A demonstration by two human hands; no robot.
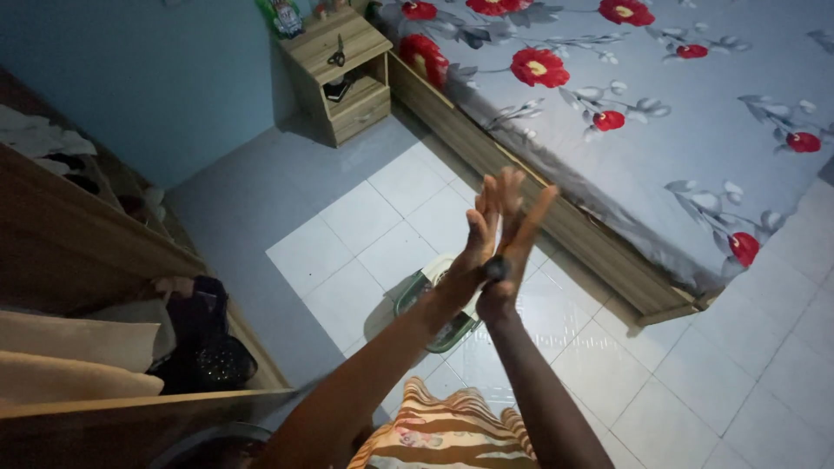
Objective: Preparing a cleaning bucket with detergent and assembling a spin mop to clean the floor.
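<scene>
Bedroom seen from above, in descending order of size. The bed [695, 130] fills the upper right; its grey cover with red flowers hangs over a wooden side rail [556, 217] that runs diagonally along the white tiled floor [373, 217]. At left, a wooden wardrobe shelf [95, 260] carries folded cloth, and a dark garment [204, 339] spills from its lower edge, probably left loose rather than stacked. A small wooden bedside cabinet [343, 74] stands in the corner between the blue wall [156, 78] and the head of the bed, with scissors lying on top.

Centre: both forearms rise from the lower edge. The left hand [482, 230] and the right hand [521, 226] are pressed palm to palm, fingers straight and pointing up and away, so both are flat and fully extended. A small dark round object [497, 267] sits pinched between the heels of the palms; what it is cannot be told. The flat pressing posture suits rolling or rubbing something between the palms.

Below the hands, on the floor, lies a green-rimmed basin [426, 295], partly hidden by the arms. A striped orange garment [447, 434] shows at the bottom edge.
</scene>
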